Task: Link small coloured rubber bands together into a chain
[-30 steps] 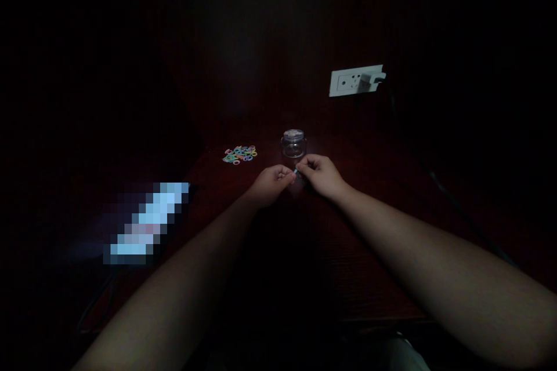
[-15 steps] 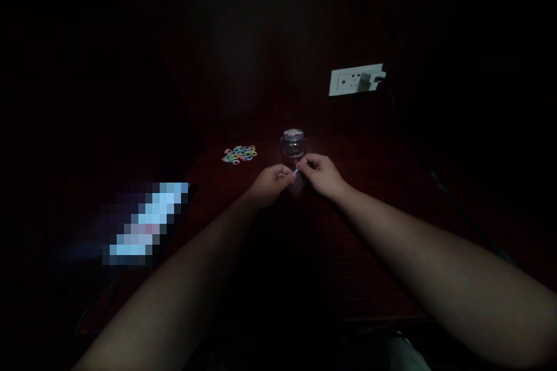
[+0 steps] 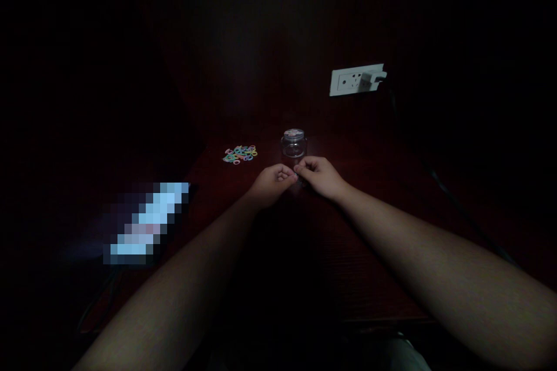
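The left hand [image 3: 270, 185] and right hand [image 3: 323, 175] nearly meet, fingertips pinched on a small piece, mostly hidden; the jar [image 3: 293, 145] stands upright just beyond, nearer the right.

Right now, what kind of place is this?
Probably a dim room indoors, maybe at home: there's a white wall socket, a reddish table with a little pile of colourful rings, and a clear jar.
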The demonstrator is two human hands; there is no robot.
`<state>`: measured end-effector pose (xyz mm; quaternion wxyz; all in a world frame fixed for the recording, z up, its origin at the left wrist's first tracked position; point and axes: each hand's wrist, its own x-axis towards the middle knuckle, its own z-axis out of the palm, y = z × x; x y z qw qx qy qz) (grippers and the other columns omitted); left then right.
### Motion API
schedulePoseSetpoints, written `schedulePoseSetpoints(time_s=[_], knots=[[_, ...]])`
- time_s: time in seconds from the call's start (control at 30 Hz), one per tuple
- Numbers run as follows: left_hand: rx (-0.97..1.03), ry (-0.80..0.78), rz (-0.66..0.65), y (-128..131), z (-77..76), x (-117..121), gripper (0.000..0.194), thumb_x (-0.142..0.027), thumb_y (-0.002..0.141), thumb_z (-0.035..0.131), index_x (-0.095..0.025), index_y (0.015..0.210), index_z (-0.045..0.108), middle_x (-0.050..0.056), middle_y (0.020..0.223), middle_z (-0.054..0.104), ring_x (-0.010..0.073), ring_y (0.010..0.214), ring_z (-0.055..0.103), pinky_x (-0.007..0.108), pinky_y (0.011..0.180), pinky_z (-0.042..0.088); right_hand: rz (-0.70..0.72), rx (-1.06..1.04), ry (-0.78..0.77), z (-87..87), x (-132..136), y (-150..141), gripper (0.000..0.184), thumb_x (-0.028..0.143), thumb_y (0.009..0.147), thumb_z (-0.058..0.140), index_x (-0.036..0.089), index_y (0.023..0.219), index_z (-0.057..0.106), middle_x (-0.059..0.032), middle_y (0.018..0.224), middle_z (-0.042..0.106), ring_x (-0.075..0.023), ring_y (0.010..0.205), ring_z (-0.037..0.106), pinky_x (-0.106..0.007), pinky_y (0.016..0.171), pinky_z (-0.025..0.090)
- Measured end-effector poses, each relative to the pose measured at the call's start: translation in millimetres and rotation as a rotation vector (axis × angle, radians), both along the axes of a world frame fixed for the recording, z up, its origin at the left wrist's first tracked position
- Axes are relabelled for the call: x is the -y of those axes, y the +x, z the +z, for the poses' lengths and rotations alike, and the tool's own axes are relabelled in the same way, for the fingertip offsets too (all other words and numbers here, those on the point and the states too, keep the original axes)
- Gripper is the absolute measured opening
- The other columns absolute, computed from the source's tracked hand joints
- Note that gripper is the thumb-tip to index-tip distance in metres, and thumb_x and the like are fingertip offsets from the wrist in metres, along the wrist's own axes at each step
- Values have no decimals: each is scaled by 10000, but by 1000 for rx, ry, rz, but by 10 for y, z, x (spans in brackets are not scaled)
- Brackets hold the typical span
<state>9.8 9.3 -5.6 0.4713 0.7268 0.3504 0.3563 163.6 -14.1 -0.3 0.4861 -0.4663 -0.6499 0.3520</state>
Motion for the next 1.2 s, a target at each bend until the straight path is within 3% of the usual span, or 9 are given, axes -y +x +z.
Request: schedulePoseSetpoints(time_s=[0.3, 0.53, 0.73, 1.2], knots=[[46, 21, 145, 8, 12, -18, 171, -254, 681, 629, -117, 754, 556, 9, 661, 574, 68, 563, 492, 195, 534, 382, -13, 22, 39, -40, -39, 12, 156, 278, 712, 533, 152, 624, 507, 35, 523, 470, -76, 463, 402, -220, 465, 317], [58, -13, 138, 7, 41, 7, 180, -211, 672, 639, -108, 812, 592, 12, 671, 593, 73, 588, 525, 203, 572, 420, -7, 36, 32, -66, -60, 17, 131, 271, 701, 523, 147, 656, 523, 30, 544, 487, -78, 472, 409, -218, 464, 316], [-24, 30, 144, -7, 73, 23, 178, -282, 707, 613, -122, 783, 635, 30, 691, 639, 103, 612, 556, 231, 601, 443, -15, 53, 43, -47, -42, 9, 129, 262, 705, 512, 143, 661, 529, 24, 552, 490, -80, 482, 411, -218, 469, 315], [14, 56, 185, -1, 80, 18, 159, -279, 708, 588, -120, 721, 599, -3, 612, 565, 74, 524, 465, 204, 522, 379, 61, 100, 42, -45, -29, 14, 207, 332, 742, 518, 149, 647, 529, 28, 533, 475, -79, 483, 397, -217, 478, 312]])
